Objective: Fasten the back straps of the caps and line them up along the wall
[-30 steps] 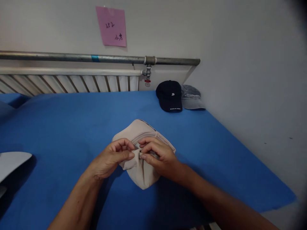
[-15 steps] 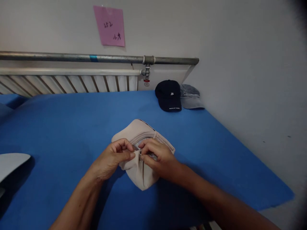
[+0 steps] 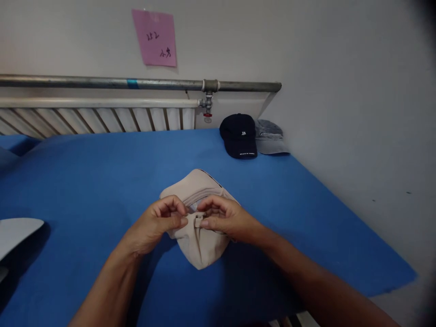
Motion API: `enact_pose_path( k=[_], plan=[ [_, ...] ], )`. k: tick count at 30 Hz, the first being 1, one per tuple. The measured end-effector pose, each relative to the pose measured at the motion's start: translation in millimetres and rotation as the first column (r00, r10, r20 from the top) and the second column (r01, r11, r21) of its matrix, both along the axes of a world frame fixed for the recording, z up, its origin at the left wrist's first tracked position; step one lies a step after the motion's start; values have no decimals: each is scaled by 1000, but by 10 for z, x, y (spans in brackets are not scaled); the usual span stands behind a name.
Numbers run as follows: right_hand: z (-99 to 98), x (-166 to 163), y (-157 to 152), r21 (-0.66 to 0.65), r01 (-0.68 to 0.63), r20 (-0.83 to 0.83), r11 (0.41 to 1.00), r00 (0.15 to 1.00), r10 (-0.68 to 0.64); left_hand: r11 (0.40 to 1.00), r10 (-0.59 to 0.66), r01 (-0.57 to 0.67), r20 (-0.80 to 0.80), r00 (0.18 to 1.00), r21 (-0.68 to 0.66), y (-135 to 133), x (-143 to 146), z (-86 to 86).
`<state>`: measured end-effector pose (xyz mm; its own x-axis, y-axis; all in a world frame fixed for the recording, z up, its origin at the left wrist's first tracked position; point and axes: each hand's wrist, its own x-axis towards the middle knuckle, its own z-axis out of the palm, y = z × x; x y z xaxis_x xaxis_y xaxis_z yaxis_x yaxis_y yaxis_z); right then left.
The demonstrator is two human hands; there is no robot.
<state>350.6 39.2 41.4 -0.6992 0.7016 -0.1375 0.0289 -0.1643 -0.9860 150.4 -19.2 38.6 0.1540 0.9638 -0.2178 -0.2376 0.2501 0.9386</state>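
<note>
Our left hand (image 3: 151, 226) pinches the beige baseball cap (image 3: 200, 252) by its rear edge; our right hand (image 3: 235, 221) grips its strap (image 3: 198, 222). The cap sits before us on the blue-covered table (image 3: 98, 181). Beyond, we see a navy baseball cap (image 3: 237, 129) beside a gray baseball cap (image 3: 271, 145), then a white radiator (image 3: 156, 119).

Blue surface (image 3: 102, 177) | beige cap (image 3: 202, 252), near middle | black cap (image 3: 238, 125) beside grey cap (image 3: 274, 146), far right | white object (image 3: 17, 232), left edge
</note>
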Motion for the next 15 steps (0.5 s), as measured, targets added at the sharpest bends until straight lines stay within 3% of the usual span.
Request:
enact_pose_path(
  k=[5, 11, 13, 15],
  plan=[
    [32, 12, 4, 63, -66, 25, 996, 998, 65, 1000, -30, 30, -13, 999, 3, 0, 6, 14],
    [48, -30, -22, 66, -30, 57, 997, 998, 26, 999, -28, 27, 24, 999, 22, 10, 54, 34],
    [66, -35, -34, 140, -19, 91, 990, 996, 7, 1000, -26, 26, 19, 999, 15, 14, 59, 28],
    [90, -37, -51, 298, 4, 154, 955, 987, -52, 1000, -5, 5, 18, 1000, 13, 16, 60, 18]
  ],
)
